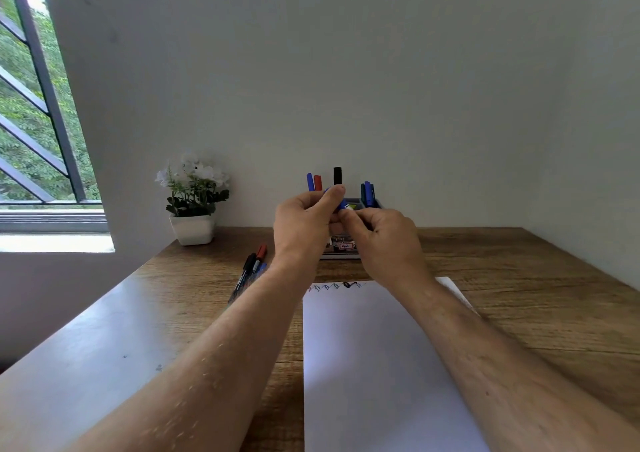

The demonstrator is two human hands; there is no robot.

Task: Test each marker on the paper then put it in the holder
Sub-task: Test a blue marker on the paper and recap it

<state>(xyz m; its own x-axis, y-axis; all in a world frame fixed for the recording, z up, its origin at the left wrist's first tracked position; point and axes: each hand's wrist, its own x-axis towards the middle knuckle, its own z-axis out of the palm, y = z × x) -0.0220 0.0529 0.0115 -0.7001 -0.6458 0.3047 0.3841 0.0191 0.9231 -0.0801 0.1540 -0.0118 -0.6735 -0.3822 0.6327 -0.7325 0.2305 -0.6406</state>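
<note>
A: Blue marker (pixel 343 205) — where?
B: Held up in the air above the far middle of the bench (pixel 519 261), in front of the holder (pixel 341 245). Mostly hidden by both hands; only a short blue-and-white piece is seen between them.
A: Left hand (pixel 304 224)?
B: Fingers curled round one end of the marker, thumb (pixel 334 195) laid over the top.
A: Right hand (pixel 384 240)?
B: Fingertips (pixel 346 214) pinched on the other end, touching the left hand. Cap on or off cannot be told.
A: Holder contents?
B: Blue and red markers (pixel 313 182) stood upright at its left, a black marker (pixel 337 176) in the middle, dark green and blue ones (pixel 367 193) at its right. Holder is set at the far edge, against the wall.
A: Paper (pixel 374 365)?
B: Laid flat at the near middle, under the forearms. A row of small scribbles (pixel 337 286) is seen along its far edge.
A: Others?
B: Loose markers (pixel 251 268) are laid together left of the paper, partly hidden by the left forearm. White flower pot (pixel 192 228) at the far left corner, window (pixel 31 105) beyond.
</note>
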